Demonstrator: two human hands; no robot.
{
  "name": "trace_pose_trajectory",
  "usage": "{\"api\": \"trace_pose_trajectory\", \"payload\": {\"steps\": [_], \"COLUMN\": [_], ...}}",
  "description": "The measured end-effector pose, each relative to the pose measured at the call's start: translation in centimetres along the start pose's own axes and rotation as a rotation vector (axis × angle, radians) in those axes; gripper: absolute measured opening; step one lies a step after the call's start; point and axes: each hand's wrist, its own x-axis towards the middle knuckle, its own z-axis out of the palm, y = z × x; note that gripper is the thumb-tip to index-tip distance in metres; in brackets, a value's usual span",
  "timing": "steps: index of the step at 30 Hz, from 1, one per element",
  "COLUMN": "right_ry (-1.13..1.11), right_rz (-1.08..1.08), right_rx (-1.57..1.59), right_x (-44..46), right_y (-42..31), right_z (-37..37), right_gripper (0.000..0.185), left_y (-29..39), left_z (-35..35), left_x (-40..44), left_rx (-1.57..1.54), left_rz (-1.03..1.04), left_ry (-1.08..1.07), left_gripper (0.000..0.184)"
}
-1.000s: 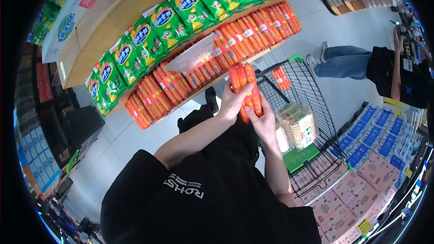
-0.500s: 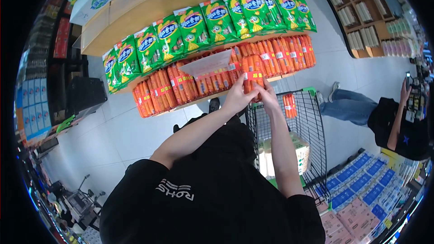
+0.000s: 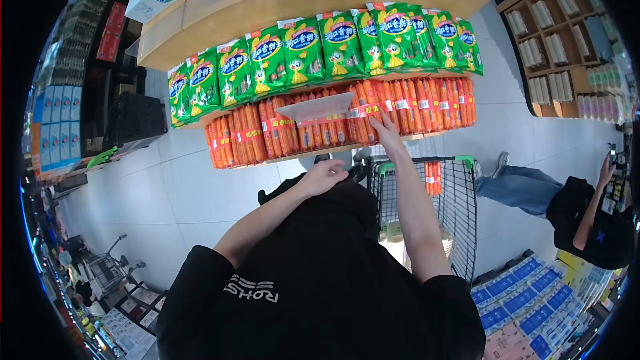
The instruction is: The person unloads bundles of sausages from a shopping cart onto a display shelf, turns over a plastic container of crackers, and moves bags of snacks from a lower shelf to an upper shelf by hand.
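My right hand (image 3: pixel 387 135) reaches to the lower shelf and rests its fingertips against the front of an orange sausage pack (image 3: pixel 362 112) with a red and yellow label. Its fingers are slightly apart and not wrapped round the pack. That pack stands upright in a row of similar orange packs, beside a pale sign (image 3: pixel 317 108). In front of my body, below the shelf edge, my left hand (image 3: pixel 325 177) is loosely curled with nothing visible in it. Green snack bags (image 3: pixel 303 53) stand in a row above the orange packs.
A black wire cart (image 3: pixel 460 210) with green corners stands right of my legs, with an orange pack (image 3: pixel 433 179) inside. A person (image 3: pixel 581 217) holds a phone at the right. Blue and pink packages (image 3: pixel 523 293) are stacked at lower right. A wooden rack (image 3: pixel 552 43) stands upper right.
The orange pack both hands held is now at the shelf row. My left hand has let go and drawn back down-left; my right hand has loosened around it. The view has shifted.
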Motion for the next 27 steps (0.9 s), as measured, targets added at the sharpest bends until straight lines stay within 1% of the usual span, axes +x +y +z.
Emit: {"api": "trace_pose_trajectory", "payload": {"steps": [3,4,7,8,11,13,15,17,19,20,23,25,27], "right_ry": [0.085,0.079,0.197,0.267,0.174,0.259,0.458,0.581,0.604,0.630,0.812,0.851,0.839], "right_rz": [-0.150,-0.067,-0.146,-0.266,-0.055,-0.123,-0.363,-0.420,-0.347,-0.356,-0.253,-0.022,0.192], "right_rx": [-0.379,-0.408,-0.568,-0.619,-0.317,-0.513,-0.630,-0.631,-0.504,-0.408,-0.259,-0.221,-0.384], "right_x": [1.6,-0.5,1.6,2.5,0.8,0.9,0.2,0.4,-3.1,-4.6,-10.2,-15.5,-21.1], "right_y": [1.3,-2.2,0.9,2.4,-0.1,0.3,0.8,2.1,0.3,0.5,3.9,6.9,10.7], "right_z": [-0.3,0.5,0.2,0.1,1.2,1.3,1.7,1.8,1.6,1.3,-0.1,-1.3,-1.5], "right_gripper": [0.061,0.057,0.057,0.059,0.060,0.060,0.055,0.049,0.045,0.042,0.039,0.037,0.039], "left_y": [0.8,0.8,0.3,0.2,1.1,1.7,2.7,2.2,2.7,2.9,2.2,2.6,1.9], "left_z": [0.4,0.5,0.8,0.8,0.3,0.3,0.2,0.2,0.2,0.5,1.2,2.2,3.0], "left_x": [0.1,0.2,0.5,0.7,0.4,0.5,0.3,0.4,0.1,0.1,0.7,0.8,1.3], "left_rx": [0.015,0.022,0.013,-0.018,-0.051,-0.050,-0.051,-0.073,-0.019,0.005,0.058,0.075,0.096], "left_rz": [0.006,0.010,0.018,0.019,0.002,-0.002,-0.049,-0.045,-0.053,-0.056,-0.064,-0.054,-0.043], "left_ry": [-0.024,-0.032,-0.079,-0.097,-0.107,-0.140,-0.162,-0.157,-0.202,-0.217,-0.305,-0.380,-0.462], "left_gripper": [0.044,0.044,0.042,0.042,0.040,0.040,0.042,0.041,0.041,0.041,0.041,0.039,0.038]}}
